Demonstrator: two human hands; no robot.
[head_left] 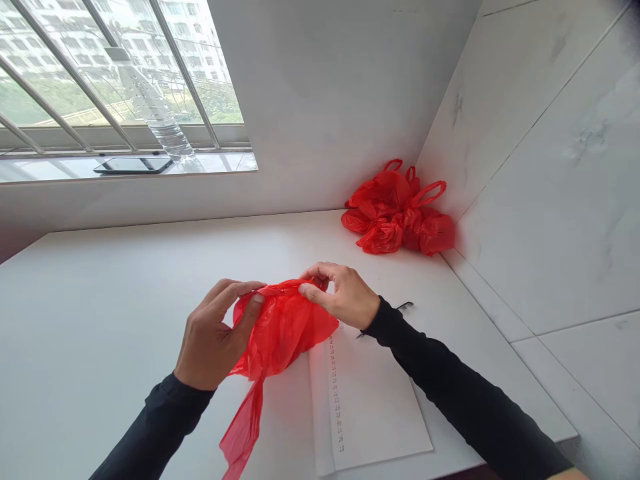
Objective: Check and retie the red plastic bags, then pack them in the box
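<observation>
A red plastic bag (285,333) hangs bunched between my two hands above the white table. My left hand (215,327) pinches its upper left edge between thumb and fingers. At the upper right edge, the thumb and fingers of my right hand (340,293) grip the same bag. One long strip of the bag trails down toward me on the left. What is inside the bag, if anything, is hidden. Just right of the bag lies a paper sheet (380,407) with a column of handwritten numbers, and a pen (406,307) is partly covered by my right arm.
Several knotted red plastic bags (395,213) sit in the table's far right corner against the tiled wall (560,187). On the windowsill stand a clear water bottle (160,113) and a flat dark device (133,165). The white table (125,300) extends to the left.
</observation>
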